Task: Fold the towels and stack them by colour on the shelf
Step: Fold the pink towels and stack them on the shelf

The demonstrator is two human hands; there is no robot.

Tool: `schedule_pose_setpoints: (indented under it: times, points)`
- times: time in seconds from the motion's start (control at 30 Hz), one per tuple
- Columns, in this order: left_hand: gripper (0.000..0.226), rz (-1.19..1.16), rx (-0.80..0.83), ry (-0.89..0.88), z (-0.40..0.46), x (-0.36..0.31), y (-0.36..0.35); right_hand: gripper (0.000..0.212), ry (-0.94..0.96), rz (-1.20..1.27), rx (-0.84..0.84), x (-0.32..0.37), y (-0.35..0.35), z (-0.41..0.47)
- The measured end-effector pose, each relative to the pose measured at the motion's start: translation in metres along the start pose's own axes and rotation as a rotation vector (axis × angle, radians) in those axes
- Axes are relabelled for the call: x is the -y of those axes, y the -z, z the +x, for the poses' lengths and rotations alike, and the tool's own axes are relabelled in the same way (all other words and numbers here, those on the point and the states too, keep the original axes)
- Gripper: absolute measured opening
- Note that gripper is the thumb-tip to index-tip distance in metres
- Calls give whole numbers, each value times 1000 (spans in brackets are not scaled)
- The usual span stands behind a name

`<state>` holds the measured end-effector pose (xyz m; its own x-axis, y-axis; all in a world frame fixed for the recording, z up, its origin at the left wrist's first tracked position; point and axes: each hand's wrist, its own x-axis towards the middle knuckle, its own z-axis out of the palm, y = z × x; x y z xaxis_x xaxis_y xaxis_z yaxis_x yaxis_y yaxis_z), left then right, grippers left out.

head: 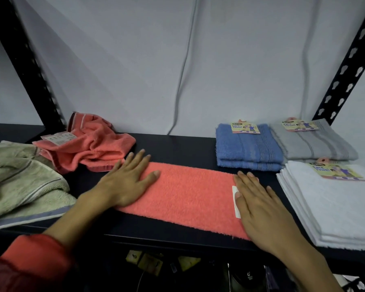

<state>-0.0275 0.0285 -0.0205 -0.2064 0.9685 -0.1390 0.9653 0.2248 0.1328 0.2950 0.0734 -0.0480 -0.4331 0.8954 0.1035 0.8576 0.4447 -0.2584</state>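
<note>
A coral towel [188, 194] lies folded into a long strip across the front of the dark shelf [173, 148]. My left hand [126, 178] presses flat on its left end with straight fingers. My right hand [259, 203] presses flat on its right end, beside a small white label [236, 202]. A second coral towel [89, 144] lies crumpled at the back left. Folded stacks stand at the right: blue [249, 150], grey [312, 144] and white [333, 205].
A beige towel [23, 182] lies bunched at the far left of the shelf. Black slotted uprights [346, 68] frame both sides. A grey cable [183, 70] hangs down the wall behind. Small items sit on a level below the shelf edge.
</note>
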Motion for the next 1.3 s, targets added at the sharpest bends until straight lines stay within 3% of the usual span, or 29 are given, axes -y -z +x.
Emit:
schedule_pose_setpoints:
  times: [0.1,0.2,0.27,0.33,0.47,0.6,0.77,0.83,0.93,1.03,1.1,1.17,1.3]
  points:
    - [76,89,-119,30,-5,-18,5,78,0,22,-18,2,2,-1]
    - [65,0,-204,-247,-21,-89,-3,56,2,45,-1,4,7,-1]
    - [60,-61,-148,-432,-23,-134,-14,52,6,71,-7,3,9,-1]
    - [57,-66,-113,-488,-18,-153,-24,51,8,96,3,1,10,-2]
    - [62,-59,-70,-418,-12,-129,-30,51,20,60,24,-2,10,-3]
    - [74,9,-61,-228,-13,-58,-18,53,50,52,18,-5,9,-3]
    - [94,-119,-25,-135,-14,17,-7,62,95,52,13,-10,2,0]
    - [91,-107,-36,-147,-17,18,-10,53,121,103,-60,-11,0,2]
    - [89,-45,-124,-161,-28,15,-10,34,111,276,-306,-8,2,0]
    - [95,5,-226,-206,-45,21,-1,29,103,117,-471,9,9,-16]
    - [93,7,-254,-215,-54,31,3,37,70,17,-384,31,14,-26]
    - [87,-12,-282,-199,-60,46,5,51,39,-60,-170,51,16,-28]
    - [66,-165,-440,-190,-57,80,3,64,145,-11,75,74,11,9]
